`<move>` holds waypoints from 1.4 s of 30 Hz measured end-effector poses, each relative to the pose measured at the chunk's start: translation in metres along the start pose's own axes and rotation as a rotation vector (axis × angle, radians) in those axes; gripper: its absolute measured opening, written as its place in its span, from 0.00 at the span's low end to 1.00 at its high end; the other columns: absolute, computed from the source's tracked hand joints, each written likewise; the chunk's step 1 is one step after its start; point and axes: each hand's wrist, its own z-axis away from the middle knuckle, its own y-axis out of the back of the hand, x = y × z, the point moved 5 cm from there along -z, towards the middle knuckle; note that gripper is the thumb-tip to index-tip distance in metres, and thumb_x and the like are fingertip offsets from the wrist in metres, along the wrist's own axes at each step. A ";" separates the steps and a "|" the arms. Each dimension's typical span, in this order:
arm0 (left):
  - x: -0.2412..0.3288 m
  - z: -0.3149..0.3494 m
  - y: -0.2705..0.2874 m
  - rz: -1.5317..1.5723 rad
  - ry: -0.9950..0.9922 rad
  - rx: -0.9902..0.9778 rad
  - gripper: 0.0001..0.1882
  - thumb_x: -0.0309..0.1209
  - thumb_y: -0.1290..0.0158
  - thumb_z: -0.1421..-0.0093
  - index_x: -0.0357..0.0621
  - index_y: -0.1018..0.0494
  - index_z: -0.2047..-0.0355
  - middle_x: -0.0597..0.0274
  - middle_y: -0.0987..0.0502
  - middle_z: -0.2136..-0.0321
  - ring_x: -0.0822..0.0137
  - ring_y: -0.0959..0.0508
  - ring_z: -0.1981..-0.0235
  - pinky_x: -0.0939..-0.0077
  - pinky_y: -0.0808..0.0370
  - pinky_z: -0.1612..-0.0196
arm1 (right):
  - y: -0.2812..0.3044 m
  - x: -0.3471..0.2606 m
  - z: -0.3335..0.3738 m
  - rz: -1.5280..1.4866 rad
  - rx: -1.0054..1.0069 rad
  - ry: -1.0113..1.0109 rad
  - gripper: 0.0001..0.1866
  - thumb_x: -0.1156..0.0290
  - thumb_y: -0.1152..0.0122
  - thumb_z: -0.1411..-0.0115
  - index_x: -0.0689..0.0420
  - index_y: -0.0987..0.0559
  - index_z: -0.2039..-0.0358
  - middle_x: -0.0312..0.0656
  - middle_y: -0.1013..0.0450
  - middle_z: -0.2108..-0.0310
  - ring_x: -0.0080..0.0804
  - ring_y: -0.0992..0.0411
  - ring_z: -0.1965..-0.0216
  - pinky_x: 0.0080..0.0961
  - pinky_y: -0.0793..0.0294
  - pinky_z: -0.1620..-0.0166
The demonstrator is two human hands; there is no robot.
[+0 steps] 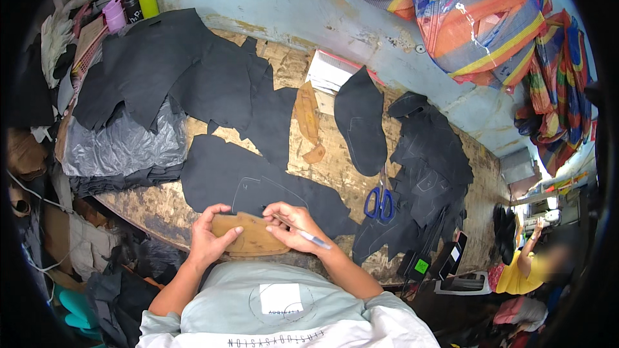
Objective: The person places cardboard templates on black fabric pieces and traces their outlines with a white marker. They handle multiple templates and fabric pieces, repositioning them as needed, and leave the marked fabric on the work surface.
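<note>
A tan, flat pattern template [261, 237] lies at the table's near edge, close to my body. My left hand [207, 240] grips its left end, thumb on top and fingers behind the edge. A slim pen with a clear and blue barrel [314, 240] sits in my right hand [293, 227], whose fingers are closed at the template's upper right edge; the pen's tip is hard to make out. Just beyond both hands spreads a black leather-like sheet [216, 161] with pale outlines drawn on it. The template overlaps or hovers over its near edge; I cannot tell which.
Blue-handled scissors [379, 205] lie right of the sheet, beside a pile of marked black pieces [429, 154]. Another tan template [307, 113] rests mid-table. Larger black sheets [142, 58] and clear plastic [129, 145] cover the left. A person in yellow [521, 272] is at far right.
</note>
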 end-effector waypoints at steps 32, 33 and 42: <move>0.115 -0.094 0.026 0.282 -0.110 -0.152 0.12 0.23 0.47 0.41 0.30 0.27 0.57 0.57 0.20 0.67 0.74 0.22 0.70 0.82 0.23 0.65 | 0.127 -0.090 0.029 -0.037 0.438 0.133 0.11 0.81 0.35 0.47 0.64 0.25 0.63 0.34 0.29 0.65 0.19 0.32 0.63 0.16 0.33 0.55; 0.130 -0.097 0.027 0.311 -0.121 -0.169 0.12 0.23 0.47 0.40 0.30 0.27 0.57 0.56 0.20 0.68 0.74 0.21 0.71 0.81 0.23 0.66 | 0.129 -0.106 0.029 -0.084 0.412 0.149 0.11 0.81 0.35 0.47 0.65 0.24 0.62 0.35 0.28 0.65 0.20 0.31 0.63 0.17 0.32 0.55; 0.209 -0.096 0.030 0.283 -0.288 -0.184 0.13 0.23 0.46 0.41 0.31 0.27 0.56 0.57 0.20 0.69 0.75 0.21 0.72 0.82 0.23 0.67 | 0.128 -0.178 0.030 -0.020 0.466 0.365 0.17 0.80 0.32 0.50 0.66 0.24 0.59 0.39 0.25 0.63 0.22 0.29 0.60 0.20 0.30 0.54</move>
